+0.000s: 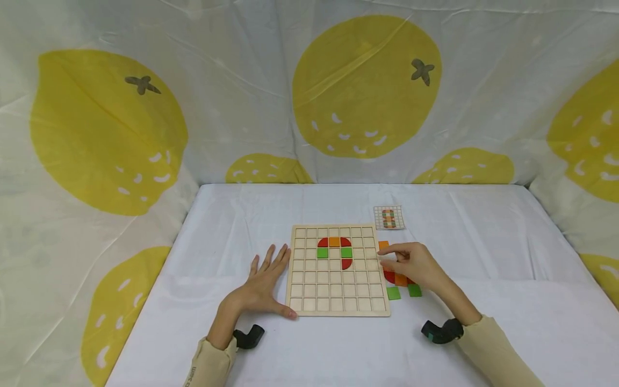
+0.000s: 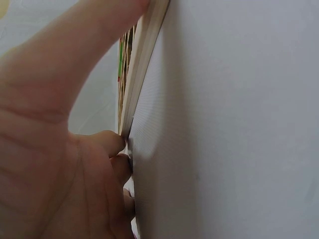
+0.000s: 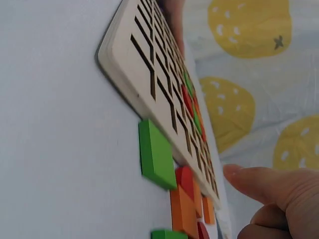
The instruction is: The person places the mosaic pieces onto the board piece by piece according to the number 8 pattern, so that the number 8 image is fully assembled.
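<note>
A square wooden grid board (image 1: pixel 316 290) lies on the white table. Near its top sit red rounded tiles, an orange square tile (image 1: pixel 334 242) and two green square tiles, one of them a green tile (image 1: pixel 322 252) at the left. My left hand (image 1: pixel 258 290) is spread beside the board, fingertips at its left edge and thumb (image 2: pixel 94 40) at the near left corner. Over the board's right edge hovers my right hand (image 1: pixel 413 263), index finger and thumb extended with a gap between their tips and nothing visible there. The other right fingers are curled under.
Loose tiles lie right of the board, partly under the right hand: a green tile (image 3: pixel 157 154), an orange tile (image 3: pixel 184 211) and several others. A small pattern card (image 1: pixel 389 217) lies beyond the board's far right corner. Lemon-print cloth (image 1: pixel 261 107) hangs around the table.
</note>
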Demonstrator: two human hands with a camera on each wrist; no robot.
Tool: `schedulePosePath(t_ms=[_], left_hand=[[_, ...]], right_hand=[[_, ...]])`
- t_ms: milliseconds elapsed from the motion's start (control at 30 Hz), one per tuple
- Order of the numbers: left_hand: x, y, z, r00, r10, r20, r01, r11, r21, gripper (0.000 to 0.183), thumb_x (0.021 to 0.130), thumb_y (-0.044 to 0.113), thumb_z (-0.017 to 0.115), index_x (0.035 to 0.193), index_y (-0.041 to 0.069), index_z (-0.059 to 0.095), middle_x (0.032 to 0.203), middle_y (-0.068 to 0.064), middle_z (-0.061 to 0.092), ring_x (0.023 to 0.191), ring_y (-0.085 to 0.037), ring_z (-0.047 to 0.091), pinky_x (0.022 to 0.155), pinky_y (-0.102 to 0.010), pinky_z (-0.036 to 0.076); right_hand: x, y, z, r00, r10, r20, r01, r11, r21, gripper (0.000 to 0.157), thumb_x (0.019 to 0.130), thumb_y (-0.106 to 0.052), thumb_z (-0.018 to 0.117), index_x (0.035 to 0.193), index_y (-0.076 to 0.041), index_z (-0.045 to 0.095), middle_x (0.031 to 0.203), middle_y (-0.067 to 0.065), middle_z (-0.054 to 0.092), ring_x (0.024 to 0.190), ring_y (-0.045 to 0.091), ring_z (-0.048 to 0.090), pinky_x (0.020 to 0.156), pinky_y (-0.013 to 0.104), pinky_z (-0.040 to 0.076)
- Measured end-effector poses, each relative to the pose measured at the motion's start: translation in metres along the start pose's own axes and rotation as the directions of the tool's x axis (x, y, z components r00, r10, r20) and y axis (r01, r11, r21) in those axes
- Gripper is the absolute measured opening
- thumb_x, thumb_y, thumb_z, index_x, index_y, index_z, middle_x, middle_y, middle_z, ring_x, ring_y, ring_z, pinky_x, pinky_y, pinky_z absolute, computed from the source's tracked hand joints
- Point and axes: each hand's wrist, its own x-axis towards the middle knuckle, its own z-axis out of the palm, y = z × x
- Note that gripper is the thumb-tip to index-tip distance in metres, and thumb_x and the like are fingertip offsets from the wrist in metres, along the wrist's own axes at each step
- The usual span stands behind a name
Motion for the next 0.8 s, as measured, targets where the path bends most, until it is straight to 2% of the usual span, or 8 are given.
schedulePosePath(t_ms=[133, 267, 567, 800], left_hand=[[-0.001, 0.000, -0.001, 1.000, -0.003, 0.002, 0.003, 1.000, -0.004, 0.150, 0.061, 0.062, 0.094, 0.166, 0.004, 0.004, 0.176, -0.012, -0.002, 0.161, -0.042, -0.013, 0.123, -0.071, -0.010], [-0.002, 0.000, -0.001, 1.000, -0.004, 0.001, 0.004, 1.000, 0.004, 0.150, 0.062, 0.063, 0.093, 0.166, 0.004, 0.003, 0.176, -0.012, -0.002, 0.161, -0.042, -0.013, 0.124, -0.071, -0.010], [-0.001, -0.001, -0.001, 1.000, -0.004, -0.002, 0.004, 1.000, 0.001, 0.150, 0.061, 0.062, 0.093, 0.166, 0.004, 0.004, 0.176, -0.012, -0.002, 0.161, -0.042, -0.013, 0.124, -0.071, -0.009], [0.000, 0.000, -0.001, 1.000, 0.002, -0.003, -0.002, 1.000, -0.012, 0.149, 0.061, 0.061, 0.094, 0.166, 0.005, 0.004, 0.176, -0.012, -0.002, 0.161, -0.042, -0.013, 0.124, -0.071, -0.010]], right_hand=[[-0.013, 0.011, -0.014, 0.998, 0.062, -0.029, -0.064, 0.996, -0.068, 0.025, 0.088, -0.020, 0.084, 0.110, -0.011, 0.080, 0.058, -0.006, 0.031, 0.055, 0.009, 0.034, 0.051, 0.024, 0.028], [-0.021, 0.019, -0.020, 0.994, 0.087, -0.068, -0.094, 0.989, -0.111, 0.026, 0.086, -0.020, 0.085, 0.110, -0.011, 0.080, 0.058, -0.006, 0.033, 0.055, 0.008, 0.033, 0.051, 0.025, 0.026], [-0.020, 0.022, -0.018, 0.994, 0.077, -0.084, -0.089, 0.984, -0.152, 0.036, 0.084, -0.023, 0.087, 0.116, -0.009, 0.078, 0.058, -0.005, 0.033, 0.055, 0.010, 0.032, 0.052, 0.026, 0.025], [-0.020, 0.014, -0.015, 0.981, 0.123, -0.152, -0.155, 0.964, -0.218, 0.041, 0.081, -0.031, 0.090, 0.110, -0.004, 0.077, 0.060, 0.000, 0.040, 0.058, 0.016, 0.038, 0.051, 0.025, 0.025]])
